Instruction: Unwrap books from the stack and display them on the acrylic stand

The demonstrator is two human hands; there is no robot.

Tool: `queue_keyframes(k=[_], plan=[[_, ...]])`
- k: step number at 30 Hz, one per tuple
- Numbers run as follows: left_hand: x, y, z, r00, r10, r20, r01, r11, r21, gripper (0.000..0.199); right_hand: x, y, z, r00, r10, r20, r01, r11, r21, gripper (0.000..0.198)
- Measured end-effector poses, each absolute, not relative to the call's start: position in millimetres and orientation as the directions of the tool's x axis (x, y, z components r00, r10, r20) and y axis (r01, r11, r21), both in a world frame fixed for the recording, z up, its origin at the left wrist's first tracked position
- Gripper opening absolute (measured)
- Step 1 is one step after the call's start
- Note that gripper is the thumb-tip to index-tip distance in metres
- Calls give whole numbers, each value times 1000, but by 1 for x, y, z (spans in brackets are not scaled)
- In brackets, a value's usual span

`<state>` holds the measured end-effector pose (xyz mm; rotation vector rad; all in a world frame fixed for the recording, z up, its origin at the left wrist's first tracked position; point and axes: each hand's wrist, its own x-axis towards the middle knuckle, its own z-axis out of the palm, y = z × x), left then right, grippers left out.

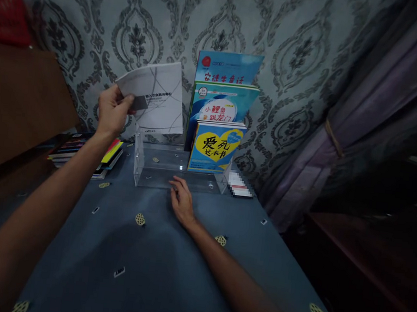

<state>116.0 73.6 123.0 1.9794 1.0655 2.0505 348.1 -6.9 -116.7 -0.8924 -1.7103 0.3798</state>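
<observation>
Left of the clear book rack (137, 163), a stack of books (70, 150) lies flat. Here's the left hand (113, 109), thumb and fingers clamped on the edge of a white printed booklet (165, 94), tilted over the rack's left end! At the rack's front, the right hand (182, 202), fingers slightly apart and curled (touching it? I cannot tell). On the rack's right side: yellow-heart book (212, 149) foremost, carp storybook (243, 105) behind, Andersen fairy-tale book (233, 65) rearmost.

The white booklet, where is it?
In the head view, the white booklet is held in the left hand, above the left side of the clear rack, left of the blue books.
</observation>
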Motion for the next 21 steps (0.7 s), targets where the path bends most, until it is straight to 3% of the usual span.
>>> queue_keyframes(k=[3, 11, 17, 21], plan=[[114, 68, 109, -166, 522, 837, 390, -744, 542, 36, 349, -7, -116, -105, 729, 677, 373, 660, -653, 31], [112, 42, 103, -265, 372, 889, 353, -821, 449, 41, 349, -9, -116, -111, 737, 667, 366, 654, -662, 29], [116, 37, 77, -200, 474, 858, 435, -742, 511, 40, 353, 2, -77, -36, 757, 652, 309, 629, -713, 42], [116, 42, 61, -186, 520, 834, 433, -719, 545, 40, 355, 23, -33, -77, 676, 733, 322, 713, -623, 44]])
